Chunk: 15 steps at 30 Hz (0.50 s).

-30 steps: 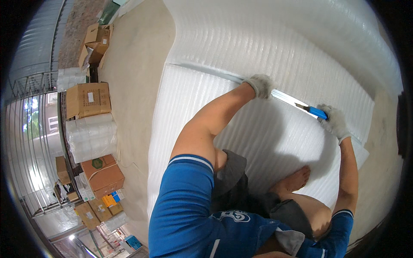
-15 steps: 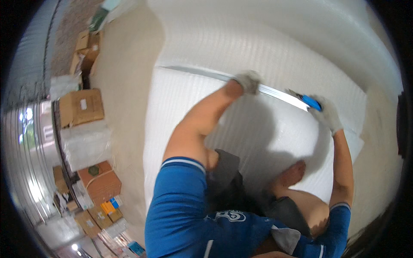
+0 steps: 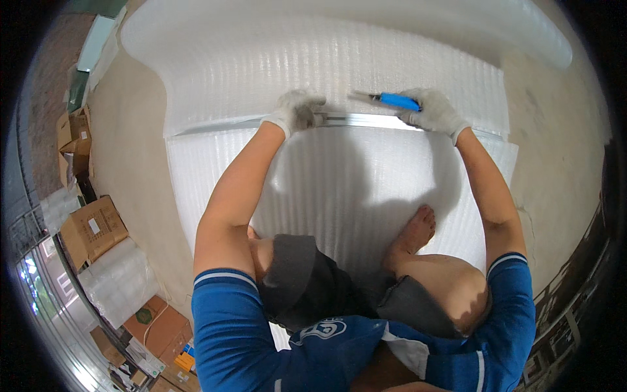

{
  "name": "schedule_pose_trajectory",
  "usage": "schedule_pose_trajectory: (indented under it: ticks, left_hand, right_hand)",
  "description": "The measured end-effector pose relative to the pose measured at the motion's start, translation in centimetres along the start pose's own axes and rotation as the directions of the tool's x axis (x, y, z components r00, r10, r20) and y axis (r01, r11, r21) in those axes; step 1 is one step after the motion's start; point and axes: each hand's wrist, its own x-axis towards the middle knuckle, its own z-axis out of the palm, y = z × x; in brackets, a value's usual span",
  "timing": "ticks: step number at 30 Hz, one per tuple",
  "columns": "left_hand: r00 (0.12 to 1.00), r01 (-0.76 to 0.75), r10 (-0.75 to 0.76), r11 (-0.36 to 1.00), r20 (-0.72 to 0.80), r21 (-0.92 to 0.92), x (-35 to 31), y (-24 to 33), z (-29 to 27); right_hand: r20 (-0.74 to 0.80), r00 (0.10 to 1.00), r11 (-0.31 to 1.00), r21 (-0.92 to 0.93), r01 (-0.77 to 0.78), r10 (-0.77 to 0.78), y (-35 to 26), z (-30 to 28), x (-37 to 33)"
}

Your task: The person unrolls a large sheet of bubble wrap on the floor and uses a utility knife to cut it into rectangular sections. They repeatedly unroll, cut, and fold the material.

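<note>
We are crouching on a wide sheet of ribbed white foam wrap (image 3: 339, 189) that is lying flat on the pale concrete floor (image 3: 130, 163). Nearest to us, our blue short sleeves with white bands are filling the lower edge, and a bare foot (image 3: 413, 234) is resting on the foam.

Further out, our left hand (image 3: 297, 110), in a white knit work glove, is pressing down on a long silver metal straightedge (image 3: 366, 119) that is lying across the foam from left to right. The fingers of this grip are spread flat on the metal rather than wrapped around it.

Just to the right, our right hand (image 3: 432, 111), also gloved in white, is gripping a blue-handled utility knife (image 3: 392, 100). The fingers of this grip are clamped around the rear of the handle, and the blade end is pointing left, lying just above the straightedge and near the left hand. We cannot tell whether the blade tip is touching the foam.

Beyond the straightedge, the foam is running on toward a thick white roll (image 3: 457, 26) at the far edge.

At our left, well apart from the foam, brown cardboard boxes (image 3: 95, 228) are standing along the wall; one is carrying a small white rectangular label, another (image 3: 153, 320) a round green mark. A clear-wrapped roll of white plastic (image 3: 121, 281) is lying between them. More brown boxes (image 3: 75, 134) are sitting further off, and small orange and blue packages (image 3: 185, 359) are sitting at the lower left.
</note>
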Motion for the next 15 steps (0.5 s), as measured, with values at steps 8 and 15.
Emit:
schedule_pose_trajectory:
  ticks: [8,15]
  left_hand:
    - [0.919,-0.128,0.299,-0.394,0.259,0.91,-0.8,-1.2,-1.1]
    - [0.755,-0.186,0.514,-0.428,0.407,0.884,-3.8,0.4,-1.3]
  right_hand:
    - [0.047,0.995,0.919,-0.381,0.104,-0.094,-1.4,3.1,-0.6]
    - [-0.16,0.981,0.966,-0.251,0.069,-0.112,-2.4,-1.0,-2.2]
